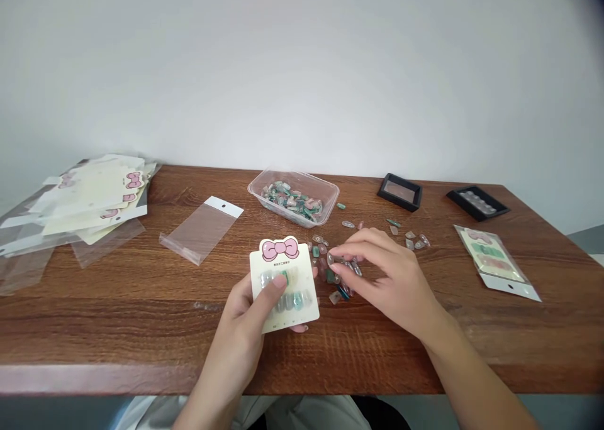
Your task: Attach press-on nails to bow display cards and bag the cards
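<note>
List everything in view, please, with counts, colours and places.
Bow card: one, cream and pink, lower centre
Card's pieces: several, green and clear, on it
Loose pieces: many, green, pink, clear, centre
Tub: one, clear, rear centre
Tub's pieces: many, same colours, inside
Sleeve: one, clear and white, left
Pile of cards and sleeves: one, cream and clear, far left
Trays: two, black, rear right
Sleeved card: one, cream, pink, green, right
Tabletop: one, brown, beneath
Wall: one, whitish, behind
Lap: one, grey, bottom
Left grip: one, holding card
Right grip: one, pinching piece
</note>
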Available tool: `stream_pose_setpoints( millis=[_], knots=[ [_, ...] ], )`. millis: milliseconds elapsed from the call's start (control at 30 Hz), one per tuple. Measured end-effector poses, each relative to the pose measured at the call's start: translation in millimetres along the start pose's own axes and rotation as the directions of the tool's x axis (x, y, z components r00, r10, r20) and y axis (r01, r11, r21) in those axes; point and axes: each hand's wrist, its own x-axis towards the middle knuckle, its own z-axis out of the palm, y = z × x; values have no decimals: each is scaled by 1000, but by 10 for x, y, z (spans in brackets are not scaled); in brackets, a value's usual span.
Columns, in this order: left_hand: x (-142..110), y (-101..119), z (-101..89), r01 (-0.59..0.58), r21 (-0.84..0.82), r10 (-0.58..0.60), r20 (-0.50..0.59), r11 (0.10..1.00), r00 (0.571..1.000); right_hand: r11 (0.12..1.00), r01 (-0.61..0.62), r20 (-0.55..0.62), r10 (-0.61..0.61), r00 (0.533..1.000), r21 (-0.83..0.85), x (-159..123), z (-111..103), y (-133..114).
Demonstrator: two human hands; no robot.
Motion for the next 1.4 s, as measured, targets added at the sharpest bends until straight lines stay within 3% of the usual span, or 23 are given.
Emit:
stream_pose_setpoints(
  millis=[133, 267, 367, 1400],
  knots=[
    [9, -63, -46, -7, 48, 7, -9, 999, 1000, 992, 122, -34, -121, 992, 44, -14, 74, -121],
    [5, -67, -62, 5, 123, -18, 112, 992, 994, 983, 181, -19, -180, 983, 42, -18, 135, -195],
    [6, -65, -71, 21, 155, -47, 167, 988, 985, 982, 183, -10, -183, 983, 36, -21, 146, -216],
    [9, -49, -47, 44, 149, -68, 160, 988, 985, 984, 177, 47, -177, 983, 16, -14, 155, -204]
  ],
)
